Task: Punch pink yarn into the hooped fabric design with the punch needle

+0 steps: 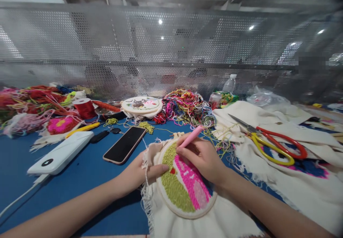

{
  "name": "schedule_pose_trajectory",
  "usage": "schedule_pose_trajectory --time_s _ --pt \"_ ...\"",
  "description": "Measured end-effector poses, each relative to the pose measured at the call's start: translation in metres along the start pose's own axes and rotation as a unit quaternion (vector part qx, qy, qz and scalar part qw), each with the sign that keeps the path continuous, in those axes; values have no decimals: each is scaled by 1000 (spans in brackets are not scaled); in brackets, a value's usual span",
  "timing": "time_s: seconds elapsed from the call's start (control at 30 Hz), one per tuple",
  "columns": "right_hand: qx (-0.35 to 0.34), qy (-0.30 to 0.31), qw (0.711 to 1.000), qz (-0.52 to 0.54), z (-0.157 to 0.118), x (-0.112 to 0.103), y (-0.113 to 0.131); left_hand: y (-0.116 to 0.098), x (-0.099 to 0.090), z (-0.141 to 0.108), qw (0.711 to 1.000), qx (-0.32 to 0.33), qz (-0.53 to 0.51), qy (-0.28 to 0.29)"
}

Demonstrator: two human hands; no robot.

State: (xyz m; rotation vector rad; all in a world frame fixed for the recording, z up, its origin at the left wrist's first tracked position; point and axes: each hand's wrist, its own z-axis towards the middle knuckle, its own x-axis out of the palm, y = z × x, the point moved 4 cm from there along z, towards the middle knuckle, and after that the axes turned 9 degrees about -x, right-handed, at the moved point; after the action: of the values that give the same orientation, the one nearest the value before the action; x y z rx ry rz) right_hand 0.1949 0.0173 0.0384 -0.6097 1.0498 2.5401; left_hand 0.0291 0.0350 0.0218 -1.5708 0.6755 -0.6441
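In front of me an embroidery hoop point(184, 214) holds cream cloth stitched in olive green and bright pink, with a small red patch. My left hand point(150, 170) grips the hoop's left rim, its thumb lying on the green stitching and its other fingers hidden behind the cloth. A pink punch needle point(191, 136) is pinched in my right hand point(205, 156), which rests over the upper right of the hoop. The tool's tip is hidden by my fingers at the top of the green area. Frayed cloth point(151, 209) hangs out around the hoop.
Left of the hoop lie a phone point(125, 145), a white power bank point(61, 152) with a cable, and a yellow pen-like tool point(83, 129). Scissors point(268, 141) rest on cloth at right. Behind are yarn heaps point(187, 107), another hoop point(142, 106) and a bottle point(229, 84).
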Motion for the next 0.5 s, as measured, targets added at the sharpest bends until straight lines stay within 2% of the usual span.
schedule_pose_trajectory --time_s 0.1,0.2,0.5 --pt "30 -19 999 17 -2 -2 -1 1 -4 -1 999 -13 23 -33" --pt "18 -29 999 7 -4 -3 0 1 -6 -1 998 -13 46 -42" --pt "-26 -34 999 -21 -6 -7 2 0 -4 0 999 -23 30 -17"
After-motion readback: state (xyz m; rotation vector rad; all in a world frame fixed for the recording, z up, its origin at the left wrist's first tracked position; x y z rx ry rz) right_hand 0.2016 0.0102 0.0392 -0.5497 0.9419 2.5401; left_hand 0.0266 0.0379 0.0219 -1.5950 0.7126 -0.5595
